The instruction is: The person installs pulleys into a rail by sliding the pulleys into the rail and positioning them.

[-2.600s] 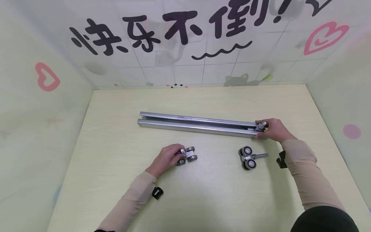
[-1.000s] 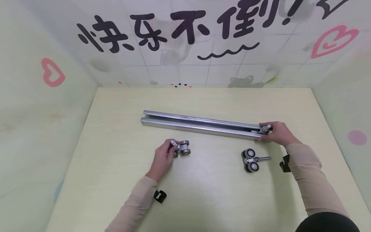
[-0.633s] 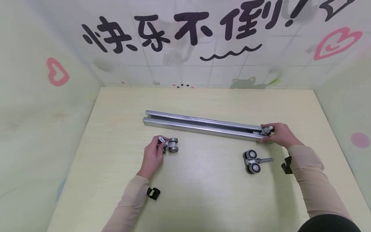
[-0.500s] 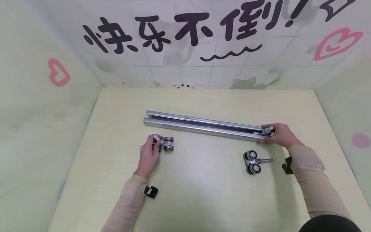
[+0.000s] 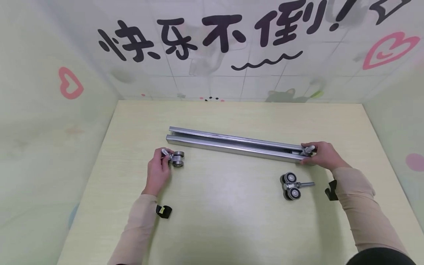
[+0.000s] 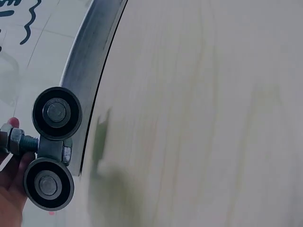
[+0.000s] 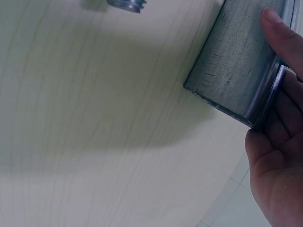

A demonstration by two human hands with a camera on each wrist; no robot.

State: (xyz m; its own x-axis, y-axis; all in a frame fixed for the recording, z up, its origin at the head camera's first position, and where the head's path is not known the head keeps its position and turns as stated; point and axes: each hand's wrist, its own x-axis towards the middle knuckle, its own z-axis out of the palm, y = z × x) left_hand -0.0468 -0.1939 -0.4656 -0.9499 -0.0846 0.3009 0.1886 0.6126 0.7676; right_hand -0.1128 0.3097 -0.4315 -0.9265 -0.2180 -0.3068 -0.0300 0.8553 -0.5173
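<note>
A silver channel rail [image 5: 228,142] lies across the table, its slot facing up. My left hand [image 5: 157,175] pinches a roller trolley [image 5: 178,159] by its bolt, just in front of the rail's left end. In the left wrist view the trolley's black-faced wheels [image 6: 57,112] appear close to the rail, apparently above the table. My right hand [image 5: 324,156] grips the rail's right end, thumb on the near side wall. At that end a threaded bolt [image 5: 308,149] sticks up out of the slot; whatever it is attached to is mostly hidden inside the rail.
Another roller trolley [image 5: 290,187] lies on the table [image 5: 225,213] in front of the rail's right part, its bolt pointing right. A printed backdrop [image 5: 212,84] borders the table at the back and both sides.
My left hand has carried its trolley leftward and slightly away from me, from below the rail's middle to near its left end. My right hand keeps gripping the rail's right end.
</note>
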